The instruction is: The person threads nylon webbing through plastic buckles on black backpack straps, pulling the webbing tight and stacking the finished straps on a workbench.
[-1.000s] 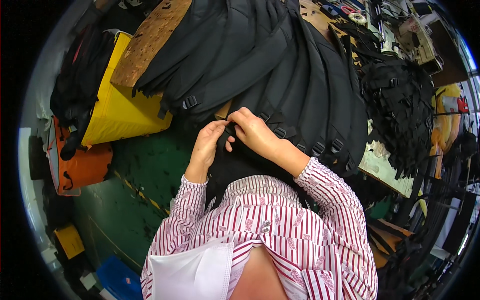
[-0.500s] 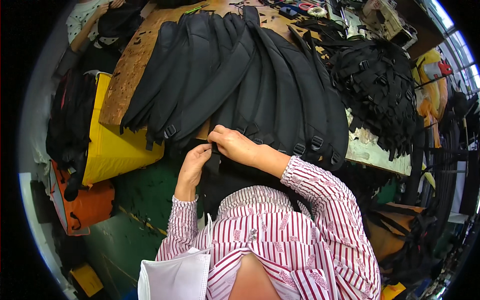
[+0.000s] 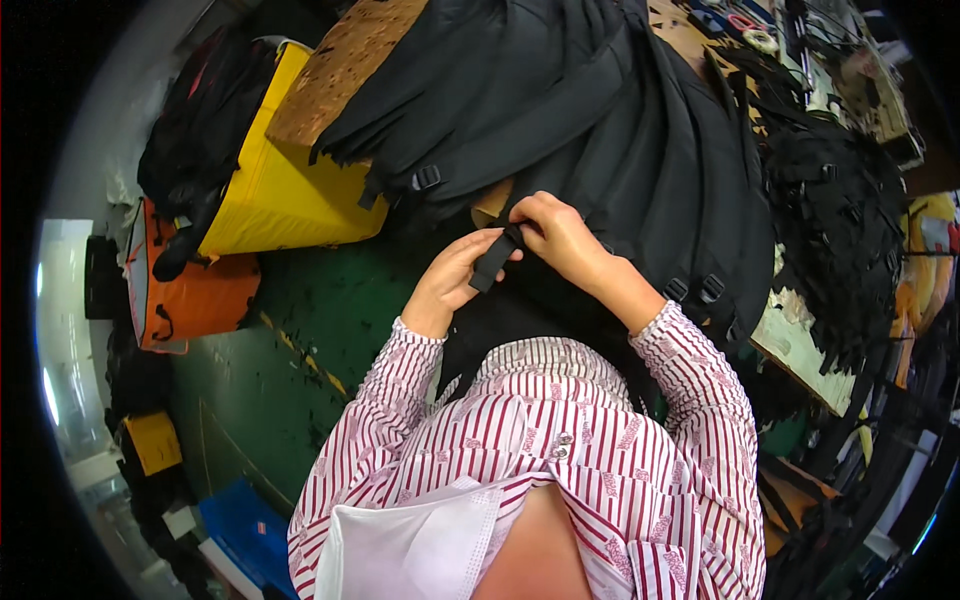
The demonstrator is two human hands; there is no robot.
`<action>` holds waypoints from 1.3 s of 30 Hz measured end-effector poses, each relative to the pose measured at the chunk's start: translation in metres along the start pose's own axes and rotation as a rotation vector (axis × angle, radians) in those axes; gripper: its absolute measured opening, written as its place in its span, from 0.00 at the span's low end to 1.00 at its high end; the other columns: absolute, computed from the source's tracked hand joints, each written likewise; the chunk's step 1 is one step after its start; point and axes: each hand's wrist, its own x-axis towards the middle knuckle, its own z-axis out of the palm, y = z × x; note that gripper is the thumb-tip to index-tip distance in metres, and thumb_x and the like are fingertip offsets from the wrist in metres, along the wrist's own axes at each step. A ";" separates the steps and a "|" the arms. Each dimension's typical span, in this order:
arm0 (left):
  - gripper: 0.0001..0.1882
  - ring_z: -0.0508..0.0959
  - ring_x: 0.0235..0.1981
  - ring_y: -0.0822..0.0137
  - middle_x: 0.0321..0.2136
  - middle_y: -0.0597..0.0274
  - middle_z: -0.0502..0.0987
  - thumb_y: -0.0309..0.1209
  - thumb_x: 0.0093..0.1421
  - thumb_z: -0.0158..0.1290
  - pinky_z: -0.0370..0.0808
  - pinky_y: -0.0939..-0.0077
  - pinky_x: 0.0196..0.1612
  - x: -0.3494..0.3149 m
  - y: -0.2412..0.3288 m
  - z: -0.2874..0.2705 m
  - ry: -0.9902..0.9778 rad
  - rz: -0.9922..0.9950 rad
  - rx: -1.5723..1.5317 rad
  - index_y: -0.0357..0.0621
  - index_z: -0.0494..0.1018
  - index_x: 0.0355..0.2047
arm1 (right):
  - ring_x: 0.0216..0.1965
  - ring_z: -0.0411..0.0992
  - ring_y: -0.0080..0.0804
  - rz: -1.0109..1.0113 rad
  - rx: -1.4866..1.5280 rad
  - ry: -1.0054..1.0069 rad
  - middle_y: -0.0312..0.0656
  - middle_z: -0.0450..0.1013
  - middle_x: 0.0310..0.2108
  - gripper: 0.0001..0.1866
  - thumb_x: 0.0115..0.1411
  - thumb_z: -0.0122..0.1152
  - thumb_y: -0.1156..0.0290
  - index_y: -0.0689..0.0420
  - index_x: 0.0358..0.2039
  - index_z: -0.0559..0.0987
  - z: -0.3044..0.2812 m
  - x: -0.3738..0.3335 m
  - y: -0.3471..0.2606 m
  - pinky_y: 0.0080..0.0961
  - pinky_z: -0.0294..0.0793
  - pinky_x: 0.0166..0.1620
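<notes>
A short black webbing strap [image 3: 492, 268] hangs between my hands, in front of the table's near edge. My left hand [image 3: 450, 280] is closed on it, with fingers behind the webbing and the thumb near its top. At the strap's upper end, the fingers of my right hand [image 3: 562, 238] pinch together; whether a buckle is there is too dark to tell. Just beyond lies a fanned pile of padded black shoulder straps [image 3: 520, 110], some with black plastic buckles [image 3: 426, 177] at their near ends.
The wooden table [image 3: 345, 75] shows at the far left. Left of it stand a yellow bin [image 3: 300, 205] and an orange bag [image 3: 195, 290]. A heap of black webbing with buckles [image 3: 835, 220] lies at the right. A blue item [image 3: 245, 530] sits on the green floor [image 3: 270, 380].
The view has turned, so the pile sits higher and farther right. My left fingers have come round behind the webbing, which now slants across them instead of hanging below my hands.
</notes>
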 end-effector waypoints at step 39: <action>0.25 0.74 0.34 0.76 0.36 0.61 0.76 0.39 0.59 0.58 0.70 0.83 0.37 0.005 -0.004 0.025 0.309 0.091 0.554 0.37 0.65 0.50 | 0.43 0.69 0.36 -0.025 -0.484 0.245 0.38 0.73 0.40 0.13 0.51 0.62 0.73 0.57 0.39 0.76 -0.070 -0.054 -0.003 0.33 0.64 0.45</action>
